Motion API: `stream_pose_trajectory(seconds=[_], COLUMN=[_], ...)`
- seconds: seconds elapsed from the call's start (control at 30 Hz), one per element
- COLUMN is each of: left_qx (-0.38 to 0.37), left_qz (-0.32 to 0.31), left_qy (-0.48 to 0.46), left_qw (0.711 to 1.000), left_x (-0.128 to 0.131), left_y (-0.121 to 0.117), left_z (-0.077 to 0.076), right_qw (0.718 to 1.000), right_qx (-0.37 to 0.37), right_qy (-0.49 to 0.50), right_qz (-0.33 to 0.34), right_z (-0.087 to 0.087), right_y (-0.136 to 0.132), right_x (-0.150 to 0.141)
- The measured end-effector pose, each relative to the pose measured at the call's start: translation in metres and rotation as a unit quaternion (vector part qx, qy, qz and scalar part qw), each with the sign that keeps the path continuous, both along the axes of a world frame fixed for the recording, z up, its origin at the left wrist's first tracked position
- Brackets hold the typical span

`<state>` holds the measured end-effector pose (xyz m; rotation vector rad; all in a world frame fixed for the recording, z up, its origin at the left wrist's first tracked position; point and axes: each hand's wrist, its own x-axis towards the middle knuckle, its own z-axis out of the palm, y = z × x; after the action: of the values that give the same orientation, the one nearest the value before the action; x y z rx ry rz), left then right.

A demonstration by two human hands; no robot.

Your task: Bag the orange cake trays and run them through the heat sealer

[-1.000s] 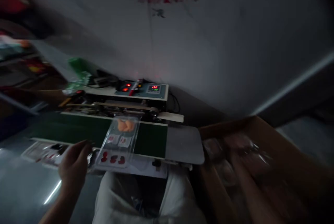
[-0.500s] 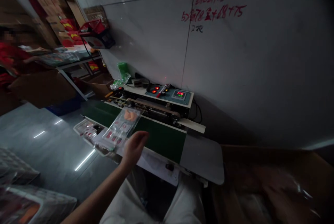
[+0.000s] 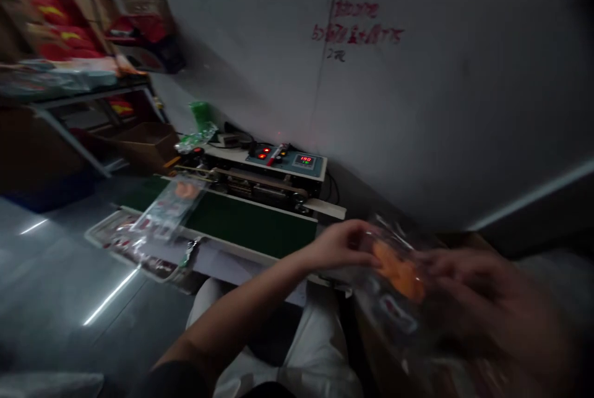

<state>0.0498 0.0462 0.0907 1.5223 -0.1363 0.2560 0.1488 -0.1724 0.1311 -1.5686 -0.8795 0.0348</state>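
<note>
Between my two hands is a clear plastic bag [image 3: 394,311] with an orange item and a small printed piece inside. My left hand [image 3: 341,246] pinches its upper left edge. On the other edge is my right hand [image 3: 482,286], its fingers closed and blurred by motion. To the left, another clear bag [image 3: 169,206] with an orange item and printed pieces lies flat on the green conveyor belt [image 3: 250,224], its top edge at the band sealer [image 3: 260,190].
A white tray [image 3: 99,232] of small wrapped pieces hangs at the belt's near side. The sealer's control box [image 3: 320,166] has lit digits and stands against the white wall. An open cardboard box [image 3: 146,141] sits beyond the belt's left end.
My left hand has moved right from beside the belt onto a bag now held with my right hand. The bag on the belt has travelled left along the sealer. The view has turned right.
</note>
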Motion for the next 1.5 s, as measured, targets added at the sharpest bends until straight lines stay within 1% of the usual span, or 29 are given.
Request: stream_pose_trajectory(seconds=[0.03, 0.1, 0.17, 0.2, 0.23, 0.3, 0.33, 0.37, 0.4, 0.43, 0.5, 0.53, 0.57, 0.63, 0.67, 0.73, 0.77, 0.8, 0.87, 0.9, 0.97, 1.03, 1.13, 1.17, 1.23, 1.33, 1.4, 1.43, 1.5], left_qx=[-0.059, -0.142, -0.183, -0.195, -0.202, -0.206, -0.206, -0.206, -0.203, -0.198, -0.169, -0.141, -0.107, -0.051, -0.041, -0.064, -0.088, -0.113, -0.149, -0.161, -0.187, -0.229, -0.267, -0.258, -0.208, -0.073, 0.01, 0.033, 0.041], left_qz=[-0.011, -0.059, -0.084, -0.067, -0.03, 0.057, 0.09, 0.115, 0.132, 0.143, 0.165, 0.179, 0.195, 0.226, 0.238, 0.249, 0.249, 0.249, 0.246, 0.242, 0.23, 0.228, 0.278, 0.3, 0.338, 0.395, 0.43, 0.442, 0.449], left_qy=[0.033, 0.094, 0.13, 0.14, 0.146, 0.163, 0.176, 0.19, 0.203, 0.211, 0.212, 0.21, 0.208, 0.21, 0.215, 0.223, 0.223, 0.22, 0.209, 0.203, 0.199, 0.213, 0.238, 0.241, 0.237, 0.24, 0.25, 0.254, 0.255], left_qw=[0.998, 0.984, 0.971, 0.968, 0.968, 0.963, 0.958, 0.953, 0.949, 0.946, 0.948, 0.951, 0.953, 0.95, 0.946, 0.94, 0.938, 0.936, 0.935, 0.935, 0.934, 0.922, 0.892, 0.886, 0.887, 0.884, 0.868, 0.86, 0.855], left_x=[-0.007, -0.023, -0.036, -0.04, -0.043, -0.047, -0.047, -0.047, -0.046, -0.044, -0.039, -0.036, -0.033, -0.028, -0.027, -0.025, -0.025, -0.024, -0.021, -0.019, -0.015, -0.011, -0.007, -0.006, -0.001, 0.01, 0.018, 0.022, 0.029], left_y=[0.006, 0.019, 0.031, 0.035, 0.038, 0.043, 0.045, 0.048, 0.05, 0.053, 0.057, 0.059, 0.06, 0.061, 0.061, 0.06, 0.06, 0.059, 0.059, 0.059, 0.061, 0.067, 0.079, 0.083, 0.091, 0.098, 0.1, 0.1, 0.101], left_z=[-0.004, -0.012, -0.018, -0.021, -0.023, -0.029, -0.032, -0.035, -0.038, -0.042, -0.048, -0.051, -0.054, -0.06, -0.062, -0.065, -0.066, -0.066, -0.066, -0.066, -0.066, -0.067, -0.071, -0.073, -0.077, -0.083, -0.086, -0.086, -0.086], right_qw=[1.0, 0.997, 0.987, 0.982, 0.98, 0.969, 0.953, 0.937, 0.927, 0.919, 0.889, 0.875, 0.872, 0.888, 0.892, 0.892, 0.894, 0.901, 0.929, 0.944, 0.967, 0.978, 0.987, 0.988, 0.99, 0.99, 0.988, 0.987, 0.986], right_qx=[0.008, 0.037, 0.055, 0.067, 0.09, 0.174, 0.21, 0.223, 0.206, 0.16, 0.046, 0.016, 0.014, 0.066, 0.099, 0.14, 0.146, 0.143, 0.115, 0.097, 0.073, 0.055, 0.026, 0.016, 0.002, -0.004, -0.008, -0.008, -0.01], right_qy=[0.005, 0.039, 0.09, 0.113, 0.133, 0.175, 0.202, 0.24, 0.291, 0.351, 0.454, 0.478, 0.483, 0.456, 0.44, 0.424, 0.418, 0.406, 0.351, 0.313, 0.243, 0.197, 0.156, 0.146, 0.133, 0.128, 0.13, 0.129, 0.121], right_qz=[0.005, 0.055, 0.125, 0.134, 0.114, -0.011, -0.079, -0.119, -0.12, -0.08, 0.039, 0.072, 0.075, 0.013, -0.027, -0.072, -0.069, -0.047, 0.013, 0.027, 0.01, -0.03, -0.042, -0.042, -0.045, -0.066, -0.086, -0.097, -0.116], right_z=[0.0, -0.007, -0.021, -0.03, -0.038, -0.056, -0.065, -0.073, -0.08, -0.087, -0.098, -0.103, -0.107, -0.114, -0.117, -0.123, -0.127, -0.131, -0.141, -0.145, -0.153, -0.158, -0.162, -0.163, -0.166, -0.17, -0.172, -0.173, -0.175], right_y=[0.005, 0.025, 0.052, 0.064, 0.074, 0.086, 0.088, 0.089, 0.089, 0.09, 0.095, 0.099, 0.104, 0.116, 0.121, 0.128, 0.13, 0.132, 0.135, 0.137, 0.141, 0.143, 0.145, 0.144, 0.145, 0.146, 0.149, 0.151, 0.154], right_x=[-0.001, 0.0, 0.004, 0.009, 0.014, 0.023, 0.027, 0.029, 0.029, 0.027, 0.02, 0.016, 0.014, 0.013, 0.014, 0.014, 0.012, 0.009, 0.001, -0.004, -0.009, -0.009, -0.002, 0.0, 0.002, 0.004, 0.004, 0.005, 0.007])
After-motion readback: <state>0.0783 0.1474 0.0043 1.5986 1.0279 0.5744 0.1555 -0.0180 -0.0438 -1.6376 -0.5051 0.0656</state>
